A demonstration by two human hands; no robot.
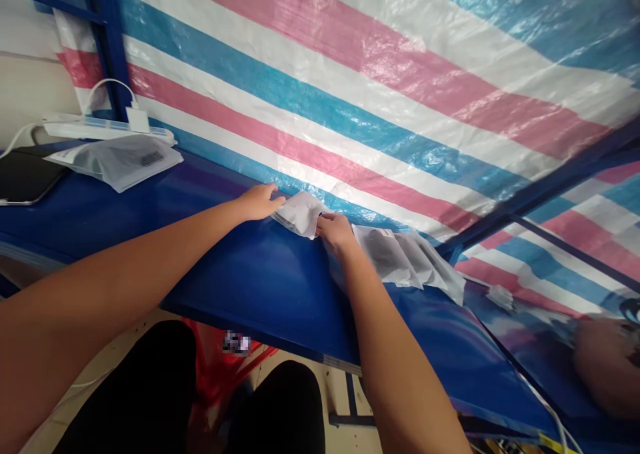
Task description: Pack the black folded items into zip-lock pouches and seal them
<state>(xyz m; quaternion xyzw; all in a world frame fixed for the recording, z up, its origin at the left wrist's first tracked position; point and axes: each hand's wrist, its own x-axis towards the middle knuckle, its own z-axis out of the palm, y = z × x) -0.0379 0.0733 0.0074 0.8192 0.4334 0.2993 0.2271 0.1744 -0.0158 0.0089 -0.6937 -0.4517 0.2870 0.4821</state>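
Note:
A small crumpled white translucent plastic bag lies at the back of the blue table, against the striped sheet. My left hand is at the bag's left end, fingers and thumb apart, the fingertips close to or touching its edge. At the other end, my right hand has its fingers curled at the bag's right edge; the fingertips are partly hidden by the plastic. Just right of that hand, several flat frosted bags lie overlapping in a row.
Another frosted bag lies at the left, beside a dark tablet-like device and a white power strip with a plugged-in charger. Red-white-blue striped sheeting rises behind the table. A red stool stands below. Part of a person shows at right.

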